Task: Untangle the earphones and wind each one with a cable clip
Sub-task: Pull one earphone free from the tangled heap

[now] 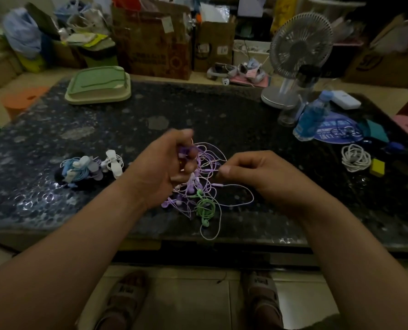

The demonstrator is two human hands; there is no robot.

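Note:
A tangle of purple and pink earphones [207,163] hangs over the dark speckled table [150,110], near its front edge. My left hand [167,163] grips the upper bunch of this tangle, lifted off the table. My right hand [253,172] pinches a purple cable at the tangle's right side. A green earphone [205,208] lies coiled below the tangle, and a pale pink cable loop [218,222] trails toward the table edge. At the left lies a pile of wound earphones in blue and white with white cable clips [113,163].
A green lidded tray [98,84] stands at the back left. A desk fan [295,58], a blue bottle [312,117], a white coiled cable [355,158] and a yellow block [377,167] occupy the right side. Boxes and bags crowd the floor behind the table.

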